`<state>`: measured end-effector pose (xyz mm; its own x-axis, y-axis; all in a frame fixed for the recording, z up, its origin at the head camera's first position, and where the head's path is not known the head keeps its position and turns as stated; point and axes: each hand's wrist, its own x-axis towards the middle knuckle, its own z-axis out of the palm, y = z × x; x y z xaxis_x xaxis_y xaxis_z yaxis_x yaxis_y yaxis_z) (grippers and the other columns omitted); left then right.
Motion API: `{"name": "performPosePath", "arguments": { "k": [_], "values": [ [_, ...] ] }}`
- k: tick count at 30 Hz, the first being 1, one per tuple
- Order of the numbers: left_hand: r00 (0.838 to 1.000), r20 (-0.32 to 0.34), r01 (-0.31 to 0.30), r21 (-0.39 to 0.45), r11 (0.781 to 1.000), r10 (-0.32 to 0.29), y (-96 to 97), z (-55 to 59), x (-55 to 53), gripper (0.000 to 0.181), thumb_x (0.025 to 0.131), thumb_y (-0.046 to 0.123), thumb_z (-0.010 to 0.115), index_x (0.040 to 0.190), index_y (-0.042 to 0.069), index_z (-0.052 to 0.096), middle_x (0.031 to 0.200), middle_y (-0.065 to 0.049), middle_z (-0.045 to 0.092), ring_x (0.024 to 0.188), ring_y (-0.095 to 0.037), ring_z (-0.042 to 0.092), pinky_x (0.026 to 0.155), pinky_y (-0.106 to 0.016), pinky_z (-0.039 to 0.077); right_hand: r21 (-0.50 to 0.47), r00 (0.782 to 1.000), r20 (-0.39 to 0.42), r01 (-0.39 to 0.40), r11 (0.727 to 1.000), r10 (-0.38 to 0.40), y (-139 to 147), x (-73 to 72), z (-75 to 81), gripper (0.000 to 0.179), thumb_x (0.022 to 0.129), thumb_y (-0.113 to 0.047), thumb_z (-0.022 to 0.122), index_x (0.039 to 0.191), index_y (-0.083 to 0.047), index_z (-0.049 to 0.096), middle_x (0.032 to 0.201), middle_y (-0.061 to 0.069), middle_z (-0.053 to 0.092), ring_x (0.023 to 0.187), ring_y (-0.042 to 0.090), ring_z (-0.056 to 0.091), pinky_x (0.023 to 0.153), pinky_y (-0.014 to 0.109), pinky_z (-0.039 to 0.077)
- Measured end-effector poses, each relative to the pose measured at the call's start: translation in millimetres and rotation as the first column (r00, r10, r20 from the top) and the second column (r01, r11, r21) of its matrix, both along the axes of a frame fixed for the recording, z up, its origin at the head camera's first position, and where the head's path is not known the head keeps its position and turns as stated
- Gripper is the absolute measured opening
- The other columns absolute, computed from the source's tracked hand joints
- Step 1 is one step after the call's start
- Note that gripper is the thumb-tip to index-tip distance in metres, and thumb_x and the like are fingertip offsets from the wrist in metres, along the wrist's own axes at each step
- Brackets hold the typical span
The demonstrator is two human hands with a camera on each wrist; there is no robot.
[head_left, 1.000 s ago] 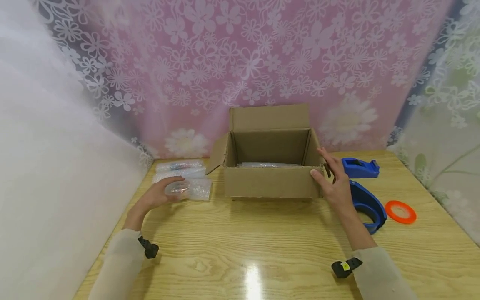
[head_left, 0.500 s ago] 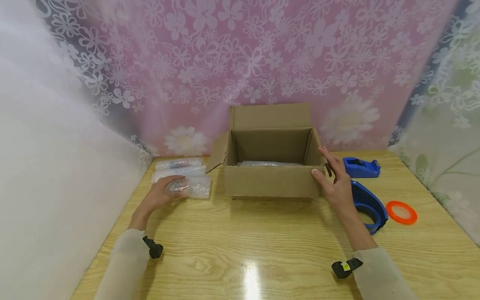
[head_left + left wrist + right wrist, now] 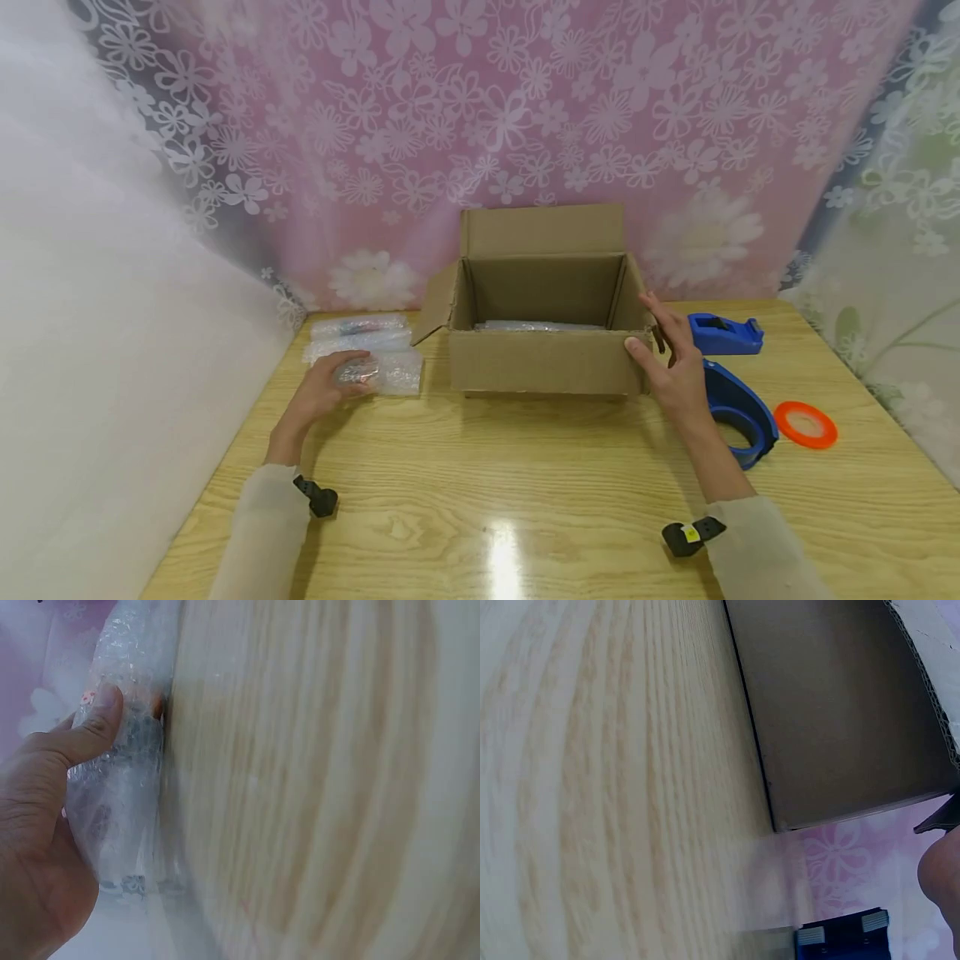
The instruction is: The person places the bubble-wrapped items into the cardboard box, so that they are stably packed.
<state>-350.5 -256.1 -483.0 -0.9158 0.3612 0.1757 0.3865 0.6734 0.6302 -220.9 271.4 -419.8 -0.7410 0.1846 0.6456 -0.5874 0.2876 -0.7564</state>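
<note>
My left hand holds the nearest bubble-wrapped package at its left end. In the left wrist view the thumb lies across the bubble wrap, and the other fingers are mostly hidden behind it. Another bubble-wrapped package lies just behind, at the table's back left. An open cardboard box stands in the middle with bubble wrap visible inside. My right hand grips the box's front right corner, thumb on the front wall and fingers along the right side.
A blue tape dispenser sits right of the box. Nearer are a larger blue ring-shaped tape holder and an orange ring-shaped roll. The box's left flap sticks out toward the packages. A floral curtain hangs behind the table.
My left forearm has shifted to the right, while the left hand stays at the package with its fingers drawn slightly closer. The right hand and the box look unchanged.
</note>
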Motion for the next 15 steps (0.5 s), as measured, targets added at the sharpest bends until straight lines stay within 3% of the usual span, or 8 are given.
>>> {"name": "performPosePath", "arguments": {
  "k": [6,9,15],
  "values": [
    [1.000,-0.005,-0.024,-0.027,0.999,0.024,9.5,12.6,5.0,0.059,0.089,0.005,0.081,0.144,0.008,0.061,0.150,-0.020,0.055,0.142,-0.047,0.043,0.117,-0.065,0.034,-0.022,1.000,-0.020,0.011,1.000,-0.012,1.5,-0.9,-3.2,0.057,0.094,0.011,0.065,0.149,0.002,0.052,0.155,0.028,0.042,0.099,0.014,0.040,0.078,0.027,0.030],
    [0.999,-0.017,-0.035,-0.045,0.998,0.034,11.7,17.6,7.5,0.057,0.088,0.004,0.081,0.141,0.006,0.063,0.147,-0.023,0.057,0.139,-0.049,0.045,0.114,-0.067,0.036,-0.029,1.000,-0.012,0.010,1.000,-0.010,2.2,-0.5,-3.0,0.057,0.094,0.010,0.065,0.150,0.002,0.052,0.154,0.028,0.042,0.104,0.012,0.042,0.079,0.026,0.031],
    [0.998,0.016,-0.068,-0.014,0.998,0.068,9.3,19.1,15.4,0.058,0.089,0.010,0.082,0.143,0.005,0.062,0.149,-0.023,0.055,0.142,-0.049,0.043,0.114,-0.067,0.036,-0.019,1.000,0.025,0.010,1.000,-0.010,2.0,3.4,-0.3,0.058,0.096,0.009,0.065,0.151,0.001,0.051,0.156,0.024,0.041,0.110,0.011,0.043,0.081,0.027,0.032]
  ]
}}
